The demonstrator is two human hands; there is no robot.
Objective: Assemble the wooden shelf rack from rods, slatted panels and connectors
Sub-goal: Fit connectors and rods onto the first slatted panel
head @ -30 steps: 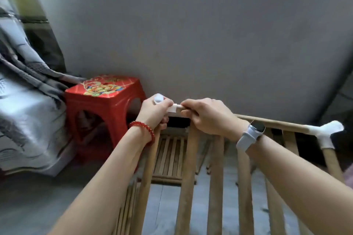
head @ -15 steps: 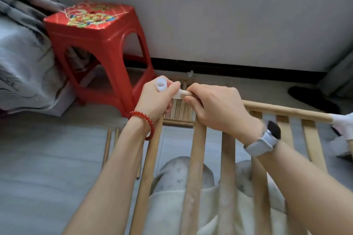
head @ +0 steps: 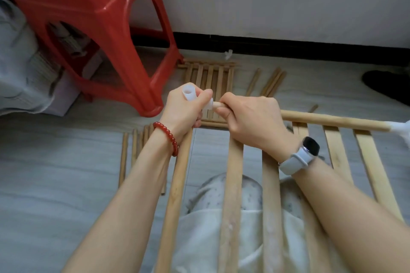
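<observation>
Left hand (head: 184, 111) was wrapped tight around the white plastic corner connector (head: 195, 95), and the right hand (head: 248, 117) clenched the round wooden top rod (head: 332, 119) right at its tip, probably to brace both for pushing together. The red plastic stool (head: 93, 17) stood close on the left, with open floor on the right.

No readable text, label or number shows anywhere; the red stool's (head: 88, 6) top bears only pictures.
</observation>
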